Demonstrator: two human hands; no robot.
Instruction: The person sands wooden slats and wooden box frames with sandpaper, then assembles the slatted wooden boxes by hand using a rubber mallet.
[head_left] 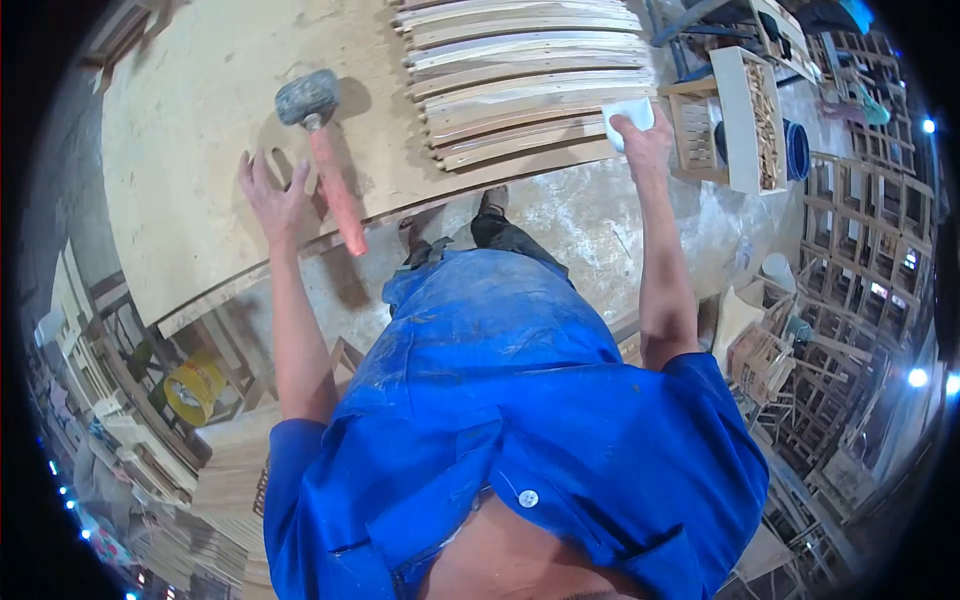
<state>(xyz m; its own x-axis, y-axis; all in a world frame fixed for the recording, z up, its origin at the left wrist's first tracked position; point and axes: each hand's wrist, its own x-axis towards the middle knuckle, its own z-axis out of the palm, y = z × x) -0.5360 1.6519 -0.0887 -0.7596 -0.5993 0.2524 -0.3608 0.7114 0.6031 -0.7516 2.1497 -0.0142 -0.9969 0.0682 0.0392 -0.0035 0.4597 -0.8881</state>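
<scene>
Mallet work sat ready on the pale, dusty plywood counter: a grey-headed rubber mallet with a reddish wooden handle lay there, handle end jutting past the near edge. It looked head-heavy and stiff, best taken low on the handle. The left hand rested flat just beside it, grip spread, holding nothing. The right hand pinched a small white block at the edge of a stack of curved wooden slats, light and rigid by appearance
</scene>
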